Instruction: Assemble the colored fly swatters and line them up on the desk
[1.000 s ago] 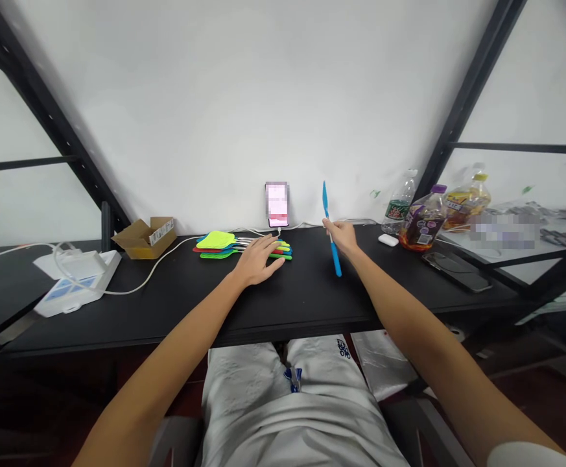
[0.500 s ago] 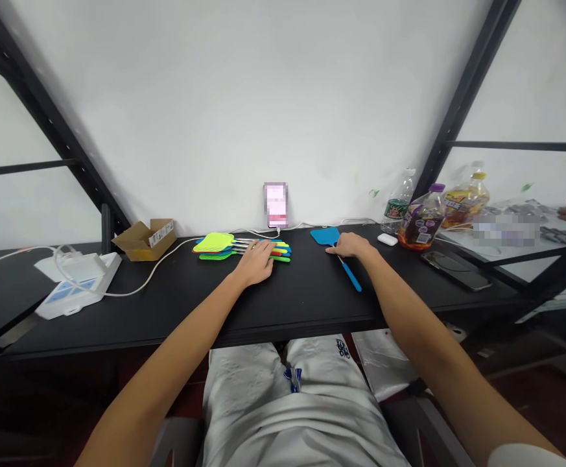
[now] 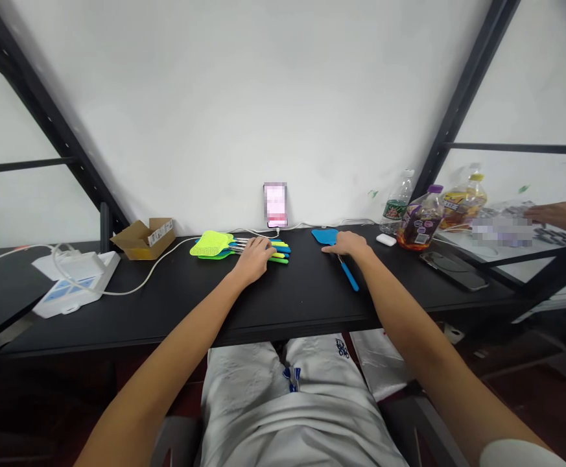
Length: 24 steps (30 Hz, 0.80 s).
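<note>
Left hand lies on the handles of a stack of fly swatters, fingers curled over them; whether it grips or only rests cannot be told. Right hand is palm down and unclenched across the neck of a blue fly swatter, which lies flat on the black table, head beyond the fingers, handle toward the person. Stack: yellow-green head on top, handles yellow, blue, green, red. Behind it, a smartphone stands upright against the wall, screen blurred, cable attached. Left: open cardboard box, white plastic unit with cables. Right: earbud case, water bottle, purple-capped bottle of amber liquid, yellow-capped bottle, dark phone lying flat. Far right, a co-worker's hand reaches over a neighbouring white surface.
</note>
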Motion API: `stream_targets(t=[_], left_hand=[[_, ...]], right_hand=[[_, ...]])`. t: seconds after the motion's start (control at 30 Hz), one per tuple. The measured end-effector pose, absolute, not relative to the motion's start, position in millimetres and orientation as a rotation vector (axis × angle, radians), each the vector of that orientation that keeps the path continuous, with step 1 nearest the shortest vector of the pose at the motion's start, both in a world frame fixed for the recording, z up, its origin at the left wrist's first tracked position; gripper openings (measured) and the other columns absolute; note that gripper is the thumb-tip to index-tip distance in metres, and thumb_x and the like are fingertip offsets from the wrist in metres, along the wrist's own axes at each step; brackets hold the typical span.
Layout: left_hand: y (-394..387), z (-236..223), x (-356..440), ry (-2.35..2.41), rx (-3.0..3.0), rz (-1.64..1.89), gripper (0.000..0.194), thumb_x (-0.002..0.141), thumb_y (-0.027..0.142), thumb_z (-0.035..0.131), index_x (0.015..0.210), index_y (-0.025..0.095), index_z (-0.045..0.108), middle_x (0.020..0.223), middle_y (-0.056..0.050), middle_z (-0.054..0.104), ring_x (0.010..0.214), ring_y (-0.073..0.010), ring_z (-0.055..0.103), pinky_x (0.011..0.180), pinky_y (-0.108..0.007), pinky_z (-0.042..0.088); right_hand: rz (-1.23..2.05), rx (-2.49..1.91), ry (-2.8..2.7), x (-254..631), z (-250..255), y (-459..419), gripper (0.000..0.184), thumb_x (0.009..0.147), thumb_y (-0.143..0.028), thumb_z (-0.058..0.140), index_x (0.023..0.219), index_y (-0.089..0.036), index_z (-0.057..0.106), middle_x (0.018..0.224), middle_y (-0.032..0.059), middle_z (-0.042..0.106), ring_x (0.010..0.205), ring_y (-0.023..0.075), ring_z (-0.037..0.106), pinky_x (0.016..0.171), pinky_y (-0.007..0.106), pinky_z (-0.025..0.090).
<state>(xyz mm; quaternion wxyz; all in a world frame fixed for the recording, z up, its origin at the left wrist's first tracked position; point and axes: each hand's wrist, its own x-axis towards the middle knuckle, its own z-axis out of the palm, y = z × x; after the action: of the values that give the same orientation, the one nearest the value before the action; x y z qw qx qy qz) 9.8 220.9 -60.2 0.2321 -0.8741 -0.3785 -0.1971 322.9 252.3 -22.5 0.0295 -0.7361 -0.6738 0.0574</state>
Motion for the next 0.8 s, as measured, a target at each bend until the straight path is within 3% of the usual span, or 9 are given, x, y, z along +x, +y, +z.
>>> stream_targets(t=[0.13, 0.3, 0.47, 0.8], left_hand=[[214, -55, 14, -0.994, -2.370, -0.451, 0.039, 0.083, -0.001, 0.045, 0.109, 0.018, 0.065, 0.108, -0.013, 0.062, 0.108, -0.0284, 0.054, 0.098, -0.045, 0.040], [208, -50, 18, -0.953, -2.294, -0.346, 0.039, 0.089, 0.001, 0.040, 0.116, 0.019, 0.063, 0.101, -0.011, 0.064, 0.097, -0.0264, 0.059, 0.100, -0.046, 0.040], [206, -48, 20, -0.848, -2.375, -0.465, 0.035, 0.094, 0.004, 0.039, 0.110, 0.022, 0.064, 0.100, -0.010, 0.064, 0.101, -0.0249, 0.060, 0.110, -0.048, 0.036], [206, -47, 24, -0.743, -2.385, -0.468, 0.027, 0.098, 0.009, 0.041, 0.090, 0.021, 0.064, 0.095, -0.008, 0.062, 0.100, -0.0224, 0.059, 0.111, -0.050, 0.039]], right_hand=[[0.238, -2.280, -2.095, 322, -23, 253, 0.063, 0.078, -0.068, 0.066, 0.114, -0.016, 0.070, 0.123, 0.0190, 0.067, 0.113, 0.0332, 0.065, 0.088, 0.038, 0.051], [0.267, -2.321, -2.061, 325, -21, 255, 0.067, 0.076, -0.066, 0.070, 0.118, -0.014, 0.068, 0.125, 0.0209, 0.066, 0.114, 0.0332, 0.065, 0.089, 0.038, 0.051], [0.230, -2.364, -1.992, 330, -18, 254, 0.069, 0.074, -0.063, 0.074, 0.120, -0.012, 0.068, 0.124, 0.0233, 0.066, 0.114, 0.0345, 0.065, 0.088, 0.039, 0.051], [0.128, -2.371, -1.877, 328, -16, 252, 0.063, 0.073, -0.046, 0.080, 0.123, -0.010, 0.067, 0.123, 0.0262, 0.066, 0.115, 0.0374, 0.065, 0.087, 0.039, 0.052]])
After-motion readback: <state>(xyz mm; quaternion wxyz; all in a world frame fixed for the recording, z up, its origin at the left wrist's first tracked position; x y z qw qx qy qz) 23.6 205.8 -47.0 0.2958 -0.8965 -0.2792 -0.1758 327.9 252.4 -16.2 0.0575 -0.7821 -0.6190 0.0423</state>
